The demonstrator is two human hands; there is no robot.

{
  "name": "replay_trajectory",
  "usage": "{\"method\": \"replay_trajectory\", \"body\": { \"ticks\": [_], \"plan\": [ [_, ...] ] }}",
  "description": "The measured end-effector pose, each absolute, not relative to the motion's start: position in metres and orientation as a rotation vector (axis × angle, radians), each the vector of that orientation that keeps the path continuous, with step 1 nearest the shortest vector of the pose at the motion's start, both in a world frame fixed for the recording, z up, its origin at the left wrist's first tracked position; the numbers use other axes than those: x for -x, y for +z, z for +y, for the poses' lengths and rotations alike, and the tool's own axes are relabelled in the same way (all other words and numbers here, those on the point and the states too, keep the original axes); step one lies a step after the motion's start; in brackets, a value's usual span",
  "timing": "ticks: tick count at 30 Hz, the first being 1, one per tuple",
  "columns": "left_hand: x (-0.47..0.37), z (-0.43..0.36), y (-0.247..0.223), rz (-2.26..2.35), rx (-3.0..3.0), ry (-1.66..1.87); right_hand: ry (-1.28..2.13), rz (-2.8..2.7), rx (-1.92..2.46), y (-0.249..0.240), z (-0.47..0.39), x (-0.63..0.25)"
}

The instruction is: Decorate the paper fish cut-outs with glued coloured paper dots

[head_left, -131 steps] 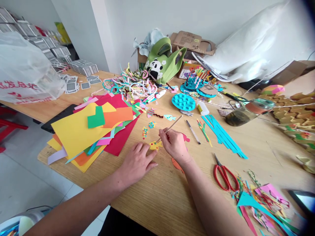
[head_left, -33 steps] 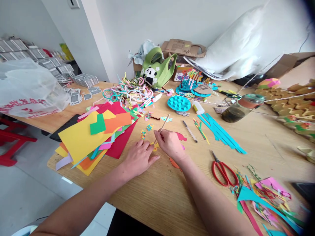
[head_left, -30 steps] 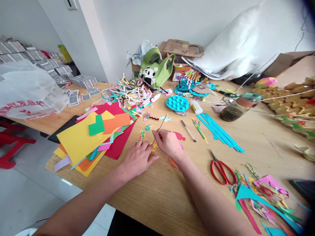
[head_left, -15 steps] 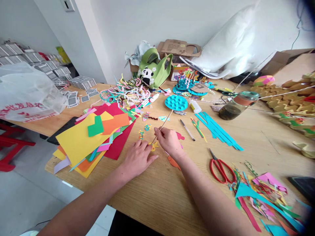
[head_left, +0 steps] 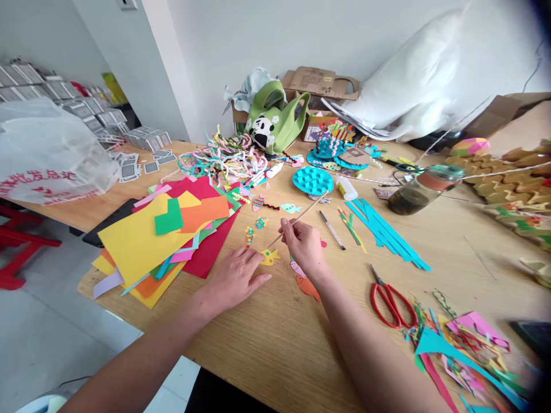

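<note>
A thin wooden stick point(head_left: 305, 213) is pinched in my right hand point(head_left: 302, 244), slanting from the lower left up toward the round blue paper piece point(head_left: 313, 180). Its lower end lies by the fingertips of my left hand point(head_left: 235, 275), which rests on the table with thumb apart and fingers spread. Just right of those fingertips lies a yellow paper fish point(head_left: 270, 257). Below my right hand is an orange paper fish point(head_left: 307, 288), partly hidden by the wrist. Small dotted paper cutouts point(head_left: 261, 222) lie beyond my left hand.
Coloured paper sheets point(head_left: 138, 241) are stacked at left. Red-handled scissors point(head_left: 392, 304) and paper scraps point(head_left: 469, 350) lie at right. A pen point(head_left: 332, 230), blue strips point(head_left: 387, 235) and a glass jar point(head_left: 424, 189) stand or lie farther back, with a green bag point(head_left: 275, 123) behind.
The stick has tilted lower toward the right as my right hand shifted slightly right. More of the yellow fish shows beside my left fingertips. The whole view has shifted a little.
</note>
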State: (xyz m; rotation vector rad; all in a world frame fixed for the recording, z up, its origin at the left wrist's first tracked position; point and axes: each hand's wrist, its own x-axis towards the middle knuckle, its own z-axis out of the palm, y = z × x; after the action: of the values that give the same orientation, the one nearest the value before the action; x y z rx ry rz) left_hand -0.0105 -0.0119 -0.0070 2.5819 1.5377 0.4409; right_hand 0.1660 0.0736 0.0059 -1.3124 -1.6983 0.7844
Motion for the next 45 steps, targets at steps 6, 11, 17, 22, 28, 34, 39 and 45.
{"method": "replay_trajectory", "body": {
  "ticks": [6,11,17,22,28,34,39,45],
  "plan": [
    [0.020,-0.012,-0.013,1.423,-2.621,0.496,0.830,-1.646,1.286,0.001,0.074,-0.165],
    [0.014,-0.015,-0.016,1.461,-2.610,0.600,0.837,-1.640,1.278,0.000,0.071,-0.162],
    [0.010,-0.018,-0.016,1.520,-2.592,0.624,0.807,-1.752,1.276,0.013,0.069,-0.154],
    [0.011,-0.018,-0.019,1.527,-2.600,0.616,0.738,-1.920,1.226,0.030,0.084,-0.138],
    [0.010,-0.018,-0.020,1.543,-2.596,0.608,0.690,-1.985,1.233,0.021,0.091,-0.119],
    [0.010,-0.017,-0.019,1.552,-2.580,0.579,0.592,-2.017,1.232,0.007,0.089,-0.118],
    [0.011,-0.017,-0.019,1.540,-2.575,0.586,0.519,-2.056,1.239,0.004,0.090,-0.119],
    [0.011,-0.018,-0.018,1.542,-2.590,0.590,0.579,-2.079,1.220,0.005,0.087,-0.116]
  ]
}}
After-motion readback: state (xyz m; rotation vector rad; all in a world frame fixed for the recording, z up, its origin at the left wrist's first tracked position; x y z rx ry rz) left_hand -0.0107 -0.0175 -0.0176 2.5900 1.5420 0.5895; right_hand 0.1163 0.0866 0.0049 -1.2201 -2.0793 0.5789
